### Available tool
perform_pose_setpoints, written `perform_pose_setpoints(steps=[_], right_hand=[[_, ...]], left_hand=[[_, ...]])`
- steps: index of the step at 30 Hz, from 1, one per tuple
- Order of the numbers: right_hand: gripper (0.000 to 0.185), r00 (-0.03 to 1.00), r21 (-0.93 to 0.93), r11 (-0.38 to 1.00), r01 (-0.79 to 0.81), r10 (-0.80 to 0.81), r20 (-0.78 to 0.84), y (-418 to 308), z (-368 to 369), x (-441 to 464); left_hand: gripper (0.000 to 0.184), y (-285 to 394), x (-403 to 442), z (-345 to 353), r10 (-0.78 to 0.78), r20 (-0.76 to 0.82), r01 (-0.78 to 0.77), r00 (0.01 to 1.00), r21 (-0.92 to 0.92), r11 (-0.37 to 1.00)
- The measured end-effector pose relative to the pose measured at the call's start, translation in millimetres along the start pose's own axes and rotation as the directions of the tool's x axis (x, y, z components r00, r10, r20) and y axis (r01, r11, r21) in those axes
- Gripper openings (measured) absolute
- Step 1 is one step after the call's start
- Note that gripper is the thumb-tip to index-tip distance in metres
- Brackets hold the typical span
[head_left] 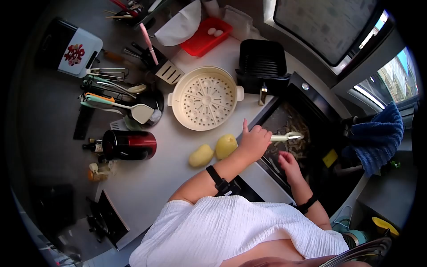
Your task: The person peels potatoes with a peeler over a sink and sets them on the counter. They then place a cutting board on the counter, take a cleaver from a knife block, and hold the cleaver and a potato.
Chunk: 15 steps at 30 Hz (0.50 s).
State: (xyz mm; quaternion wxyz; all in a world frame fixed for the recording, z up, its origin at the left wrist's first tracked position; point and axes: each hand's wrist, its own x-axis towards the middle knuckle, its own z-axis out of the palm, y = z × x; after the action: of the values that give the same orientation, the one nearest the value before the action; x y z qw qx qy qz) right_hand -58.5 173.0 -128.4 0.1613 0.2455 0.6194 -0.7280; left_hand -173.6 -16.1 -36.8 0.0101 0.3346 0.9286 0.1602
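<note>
My left hand (255, 141) is closed around the handle of a pale peeler (287, 137), whose head points right over the dark sink (281, 116). One finger of that hand sticks up. Lower and to the right, my right hand (289, 164) hangs over the sink with its fingers curled; whether anything small is between them is hidden. Peelings (298, 129) lie scattered in the sink. Two peeled potatoes rest on the counter beside my left forearm, one (201, 155) farther left and one (226, 146) close to the wrist.
A cream steamer basket (204, 98) stands behind the potatoes. Beyond it are a red tray (206, 38) with eggs and a black rack (263, 60). Utensils and a red-black appliance (129, 145) stand left. A blue towel (378, 138) hangs right; a yellow sponge (329, 158) lies by the sink.
</note>
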Motion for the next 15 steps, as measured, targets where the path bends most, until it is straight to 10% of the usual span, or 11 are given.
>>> perform_pose_setpoints(steps=[5,8,15], right_hand=[[0.054,0.937,-0.737,0.592,0.327,-0.304,0.172,26.6,24.9,-20.5],[0.059,0.962,-0.838,0.485,0.250,-0.223,0.158,31.2,46.9,-19.7],[0.055,0.966,-0.900,0.352,0.255,-0.139,0.219,25.6,56.8,-8.7]], left_hand=[[0.020,-84.2,9.1,-49.3,-0.367,-0.078,0.310,0.927,-0.392,0.866],[0.030,-157.0,23.8,-79.4,-0.760,0.054,0.430,0.647,-0.850,0.305],[0.033,-301.7,104.2,-111.5,-0.893,0.239,0.238,0.381,-0.959,-0.155]])
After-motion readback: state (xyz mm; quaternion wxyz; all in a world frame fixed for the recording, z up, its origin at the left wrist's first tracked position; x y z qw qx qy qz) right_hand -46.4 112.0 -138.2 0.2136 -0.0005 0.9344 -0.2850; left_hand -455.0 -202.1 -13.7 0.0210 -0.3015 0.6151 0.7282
